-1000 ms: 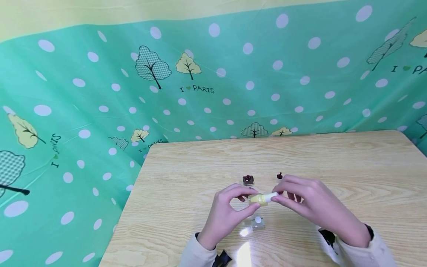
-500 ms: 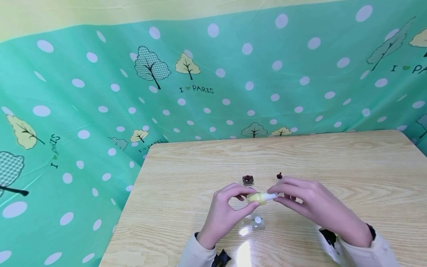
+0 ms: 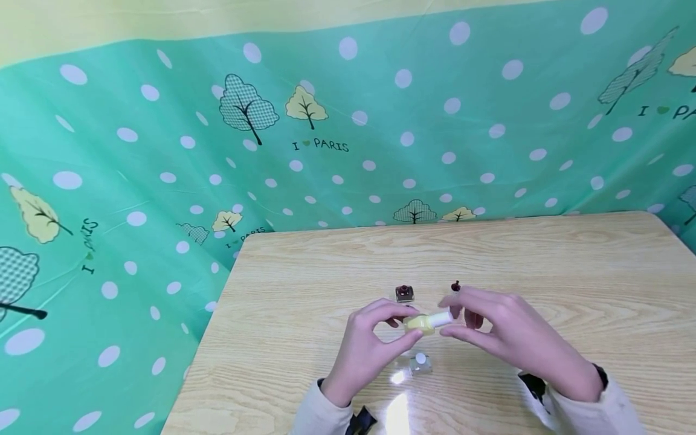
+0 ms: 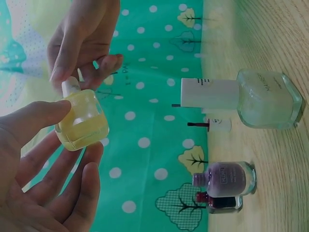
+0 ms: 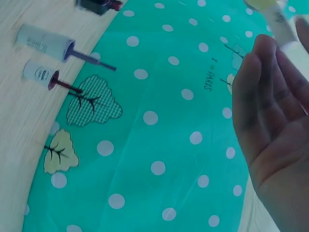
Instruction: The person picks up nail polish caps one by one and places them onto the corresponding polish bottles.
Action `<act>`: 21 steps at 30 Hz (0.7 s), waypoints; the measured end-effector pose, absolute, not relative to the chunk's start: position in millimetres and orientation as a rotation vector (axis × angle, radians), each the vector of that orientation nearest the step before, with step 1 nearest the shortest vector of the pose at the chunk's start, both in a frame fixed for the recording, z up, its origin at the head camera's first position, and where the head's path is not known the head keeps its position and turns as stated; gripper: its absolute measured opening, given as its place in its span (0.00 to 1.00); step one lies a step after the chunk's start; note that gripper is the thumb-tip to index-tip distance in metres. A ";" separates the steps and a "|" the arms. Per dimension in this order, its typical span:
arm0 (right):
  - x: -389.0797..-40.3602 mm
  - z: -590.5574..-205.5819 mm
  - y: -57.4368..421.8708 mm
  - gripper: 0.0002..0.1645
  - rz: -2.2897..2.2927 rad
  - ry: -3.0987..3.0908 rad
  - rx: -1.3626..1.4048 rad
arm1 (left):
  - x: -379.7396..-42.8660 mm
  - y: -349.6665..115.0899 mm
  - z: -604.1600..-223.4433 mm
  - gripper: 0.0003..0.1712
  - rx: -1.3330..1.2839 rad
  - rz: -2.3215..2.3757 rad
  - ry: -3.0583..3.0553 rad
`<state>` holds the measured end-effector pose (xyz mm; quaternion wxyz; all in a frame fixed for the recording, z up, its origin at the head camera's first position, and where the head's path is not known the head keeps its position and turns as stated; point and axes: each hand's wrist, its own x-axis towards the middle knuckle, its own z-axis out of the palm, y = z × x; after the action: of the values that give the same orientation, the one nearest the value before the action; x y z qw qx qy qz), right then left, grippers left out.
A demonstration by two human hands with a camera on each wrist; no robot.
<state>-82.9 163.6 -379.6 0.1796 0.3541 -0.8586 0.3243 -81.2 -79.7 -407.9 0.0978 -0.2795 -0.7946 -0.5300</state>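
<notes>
While the left hand [image 3: 365,345] pinches the yellow bottle [image 4: 86,123] above the table [image 3: 304,260], the right hand [image 3: 511,323] has its fingers parted around the white cap [image 3: 441,318], without a clear grip. Since the purple bottle [image 4: 225,180] and the dark red bottle [image 3: 405,295] stand uncapped, the step is probably unscrewing; next, a firm pinch and turn seem needed. Whether the cap is loose, I cannot tell. The head view mostly hides the purple bottle behind the left hand; the right wrist view cuts off the yellow one.
</notes>
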 end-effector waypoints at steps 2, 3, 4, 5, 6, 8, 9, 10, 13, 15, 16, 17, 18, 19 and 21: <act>-83.4 -379.3 165.4 0.18 0.953 -2.396 1.049 | -81.4 -79.7 -408.0 0.13 -0.820 -1.565 -2.357; -83.9 -379.4 166.2 0.19 0.970 -2.369 1.084 | -81.4 -79.6 -407.9 0.13 -0.815 -1.563 -2.361; -84.5 -379.4 167.0 0.18 0.974 -2.350 1.116 | -81.6 -79.6 -407.9 0.14 -0.811 -1.563 -2.363; -85.2 -379.8 167.3 0.16 0.976 -2.324 1.143 | -81.6 -79.5 -408.1 0.13 -0.811 -1.567 -2.362; -85.8 -380.2 167.6 0.15 0.977 -2.301 1.166 | -81.6 -79.5 -408.3 0.14 -0.808 -1.570 -2.366; -86.5 -380.6 167.6 0.13 0.978 -2.272 1.192 | -81.4 -79.6 -408.6 0.14 -0.804 -1.578 -2.371; -86.7 -380.7 167.3 0.14 0.974 -2.271 1.191 | -81.3 -79.6 -408.9 0.15 -0.801 -1.578 -2.375; -86.7 -380.8 167.0 0.15 0.969 -2.270 1.188 | -81.3 -79.7 -409.1 0.15 -0.800 -1.577 -2.376; -85.9 -380.5 166.0 0.19 0.973 -2.292 1.158 | -81.4 -79.8 -410.2 0.16 -0.796 -1.567 -2.387; -85.2 -380.1 165.0 0.19 0.964 -2.322 1.130 | -81.7 -79.7 -410.8 0.16 -0.797 -1.556 -2.392; -84.9 -380.1 164.4 0.18 0.958 -2.338 1.115 | -81.9 -79.6 -411.2 0.15 -0.801 -1.553 -2.391; -84.6 -380.1 163.8 0.17 0.949 -2.356 1.099 | -82.1 -79.5 -411.4 0.15 -0.804 -1.551 -2.392; -84.3 -380.1 163.1 0.16 0.937 -2.375 1.079 | -82.2 -79.3 -411.6 0.15 -0.811 -1.550 -2.390; -84.1 -380.3 162.5 0.15 0.924 -2.393 1.060 | -82.4 -79.0 -411.7 0.15 -0.818 -1.550 -2.387; -83.6 -380.8 161.7 0.13 0.903 -2.418 1.032 | -82.6 -78.4 -411.8 0.15 -0.825 -1.555 -2.385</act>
<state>-83.6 161.7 -380.8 0.1798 0.3651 -0.8557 0.3197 -82.6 -78.4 -411.8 0.0884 -0.2771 -0.8014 -0.5226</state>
